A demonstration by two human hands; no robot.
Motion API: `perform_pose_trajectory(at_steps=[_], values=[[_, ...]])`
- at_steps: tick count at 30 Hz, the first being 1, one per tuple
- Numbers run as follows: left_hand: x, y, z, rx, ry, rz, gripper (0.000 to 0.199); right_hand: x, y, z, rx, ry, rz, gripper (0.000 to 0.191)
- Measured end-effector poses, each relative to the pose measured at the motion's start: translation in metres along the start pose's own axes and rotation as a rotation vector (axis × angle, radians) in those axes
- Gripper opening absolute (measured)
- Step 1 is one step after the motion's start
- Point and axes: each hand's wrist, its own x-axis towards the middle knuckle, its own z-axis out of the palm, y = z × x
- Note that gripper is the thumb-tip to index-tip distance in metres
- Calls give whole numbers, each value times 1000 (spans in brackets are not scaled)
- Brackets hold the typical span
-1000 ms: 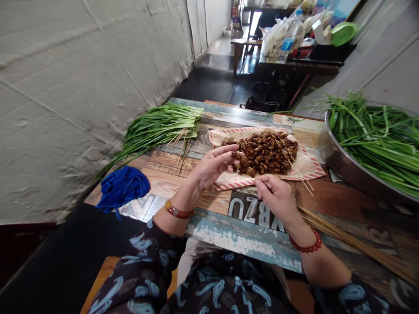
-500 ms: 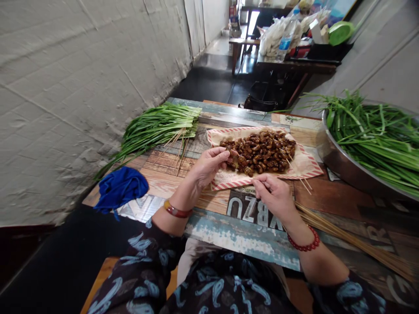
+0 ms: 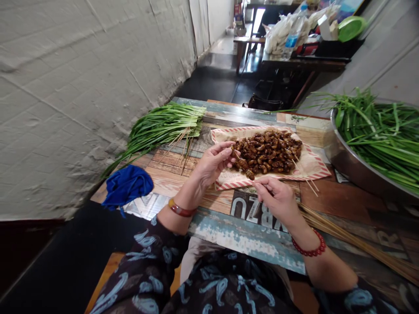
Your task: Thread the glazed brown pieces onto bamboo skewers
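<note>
Painted plank table (image 3: 170, 183), striped paper (image 3: 314, 168) on it. Heap of glazed brown morsels (image 3: 268, 152) lies far of my hands, long axis left-right. Left hand (image 3: 214, 163) is nearer, pinching one morsel (image 3: 233, 150) at the heap's left end; right hand (image 3: 278, 200) pinches a thin skewer (image 3: 253, 184).

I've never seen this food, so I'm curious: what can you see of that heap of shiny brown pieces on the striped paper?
The heap of glossy brown pieces is one mound of small ridged ovals, sticky-looking. It sits on paper with a red-striped border, on a wooden table. The left hand is at its edge; whether the fingers touch the heap is hard to tell.
</note>
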Motion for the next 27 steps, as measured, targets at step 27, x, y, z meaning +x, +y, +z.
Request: perform_pose_trajectory(at_steps=[27], values=[[0, 3, -2, -69, 90, -36, 31, -1, -3, -2, -60, 16, -41, 22]])
